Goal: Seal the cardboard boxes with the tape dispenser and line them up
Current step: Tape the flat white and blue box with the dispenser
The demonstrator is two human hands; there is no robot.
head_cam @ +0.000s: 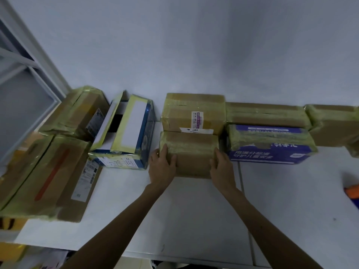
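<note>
A small taped cardboard box (191, 152) sits on the white table (194, 210), pushed up against a bigger taped box (193, 113) behind it. My left hand (162, 167) grips its left side, thumb on the front face. My right hand (222, 169) presses flat on its right side. To the right a purple printed box (270, 146) lies in the same row, with two more taped boxes (268, 114) (334, 123) behind it along the wall. An orange object (352, 193), maybe the tape dispenser, shows at the right edge.
On the left stand a blue-and-white box (124, 133) with its top flaps apart, a taped box (77, 113) in the corner and a large taped box (48, 177) hanging over the table's left edge. A window frame (25, 74) rises at far left.
</note>
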